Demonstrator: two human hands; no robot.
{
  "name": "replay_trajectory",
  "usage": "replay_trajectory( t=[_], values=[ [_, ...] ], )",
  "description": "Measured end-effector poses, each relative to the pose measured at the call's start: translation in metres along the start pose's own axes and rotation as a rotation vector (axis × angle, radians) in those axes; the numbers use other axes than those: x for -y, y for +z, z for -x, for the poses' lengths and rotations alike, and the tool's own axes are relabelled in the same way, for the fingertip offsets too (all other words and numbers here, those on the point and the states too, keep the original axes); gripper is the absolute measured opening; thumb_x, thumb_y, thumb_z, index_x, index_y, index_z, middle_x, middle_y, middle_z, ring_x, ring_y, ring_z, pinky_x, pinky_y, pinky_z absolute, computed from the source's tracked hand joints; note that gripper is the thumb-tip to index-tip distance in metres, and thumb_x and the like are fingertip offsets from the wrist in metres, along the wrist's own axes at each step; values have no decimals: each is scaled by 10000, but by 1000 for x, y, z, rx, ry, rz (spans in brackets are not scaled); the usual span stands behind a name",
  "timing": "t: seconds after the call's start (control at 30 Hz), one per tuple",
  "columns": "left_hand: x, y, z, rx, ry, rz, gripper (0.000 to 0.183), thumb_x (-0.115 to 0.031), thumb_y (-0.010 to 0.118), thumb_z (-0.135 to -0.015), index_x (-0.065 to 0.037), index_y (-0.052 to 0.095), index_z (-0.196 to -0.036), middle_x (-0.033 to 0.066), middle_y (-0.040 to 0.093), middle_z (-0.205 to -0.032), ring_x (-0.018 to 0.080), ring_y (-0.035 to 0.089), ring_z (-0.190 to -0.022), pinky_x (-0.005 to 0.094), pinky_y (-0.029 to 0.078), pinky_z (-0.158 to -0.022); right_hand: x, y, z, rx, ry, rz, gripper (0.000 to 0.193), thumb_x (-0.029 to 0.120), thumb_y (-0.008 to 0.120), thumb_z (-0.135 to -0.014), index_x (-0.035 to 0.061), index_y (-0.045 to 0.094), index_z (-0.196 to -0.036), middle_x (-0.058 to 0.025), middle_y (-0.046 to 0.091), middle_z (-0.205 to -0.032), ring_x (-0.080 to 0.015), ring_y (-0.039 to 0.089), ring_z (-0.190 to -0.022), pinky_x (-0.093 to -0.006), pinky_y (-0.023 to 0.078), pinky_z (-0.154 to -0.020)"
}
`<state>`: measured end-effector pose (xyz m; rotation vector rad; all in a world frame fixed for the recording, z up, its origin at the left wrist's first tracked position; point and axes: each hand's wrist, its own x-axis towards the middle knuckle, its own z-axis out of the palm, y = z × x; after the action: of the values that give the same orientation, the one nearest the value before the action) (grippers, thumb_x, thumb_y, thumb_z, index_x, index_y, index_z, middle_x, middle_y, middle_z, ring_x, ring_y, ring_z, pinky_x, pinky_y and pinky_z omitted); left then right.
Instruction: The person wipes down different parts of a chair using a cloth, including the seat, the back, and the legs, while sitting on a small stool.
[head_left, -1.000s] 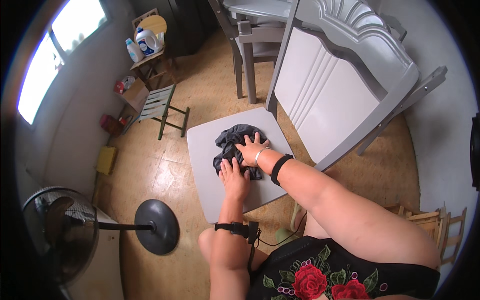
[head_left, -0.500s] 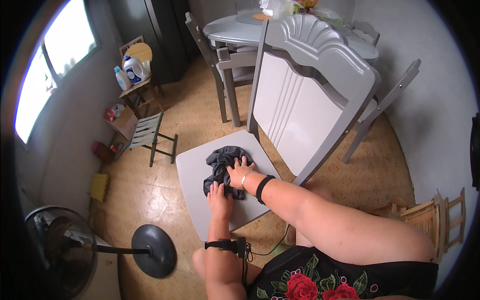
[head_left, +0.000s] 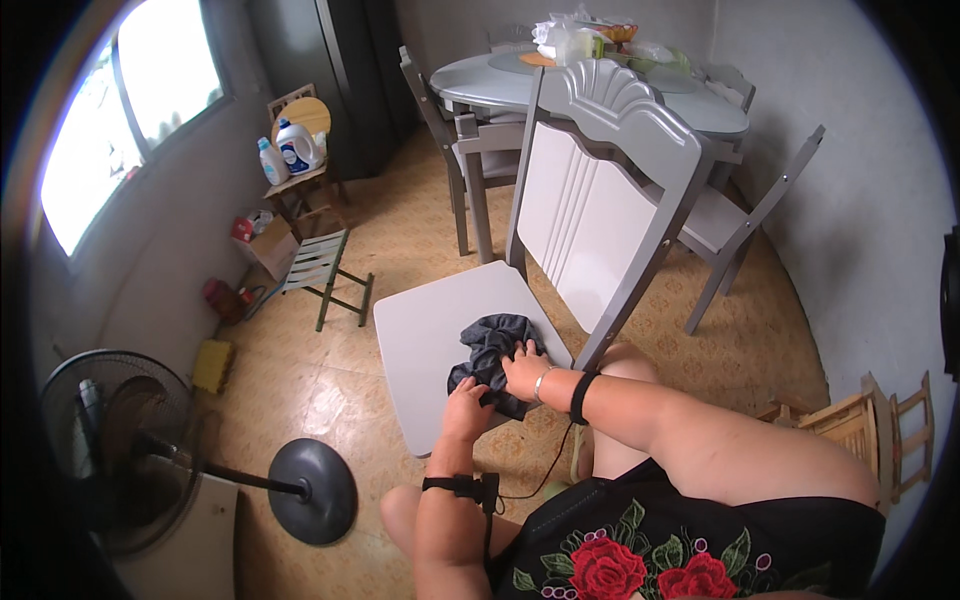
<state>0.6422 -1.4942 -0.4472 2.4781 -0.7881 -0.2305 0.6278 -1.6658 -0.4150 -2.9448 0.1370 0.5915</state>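
A crumpled dark grey cloth [head_left: 488,342] lies on the pale grey seat [head_left: 420,325] of a wooden chair, close to the seat's right and near edges. My right hand [head_left: 524,372] presses down on the cloth's right part with fingers spread. At its near left edge my left hand [head_left: 463,410] rests, fingers stretched over the fabric. Both hands are open and touch the cloth from above; the thumbs are partly hidden. The chair's tall backrest [head_left: 590,215], white panels in a grey frame, rises behind the seat to the right.
A standing fan [head_left: 312,490] is at the near left. Beyond the seat are a folding stool [head_left: 318,262] and a small wooden chair with detergent bottles [head_left: 297,147]. A round table [head_left: 480,80] with more grey chairs stands at the back; wooden furniture [head_left: 845,430] is at the right.
Both hands and the cloth have moved right and nearer across the seat, toward its near right edge. The view has shifted slightly, so the room appears a little farther right.
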Motion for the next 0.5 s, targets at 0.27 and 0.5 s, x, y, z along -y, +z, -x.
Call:
replay_trajectory(
  t=[0.27,0.5],
  values=[
    [-3,10,23,-4,57,135,308,-115,713,-737,-71,692,-1041,193,565,-1267,319,505,-1224,375,418,-1021,-10,35,25,-206,-111,114,347,113,513,-860,-86,537,-1143,-360,553,-1161,-498,524,-1110,-526,409,-972],
    [5,-3,49,6,113,130,264,-112,705,-755,-66,693,-1015,192,586,-1235,340,540,-1172,375,444,-983,8,28,44,-85,-267,265,248,95,542,-817,-55,612,-1000,-240,672,-918,-346,655,-850,-483,420,-864]
  ],
)
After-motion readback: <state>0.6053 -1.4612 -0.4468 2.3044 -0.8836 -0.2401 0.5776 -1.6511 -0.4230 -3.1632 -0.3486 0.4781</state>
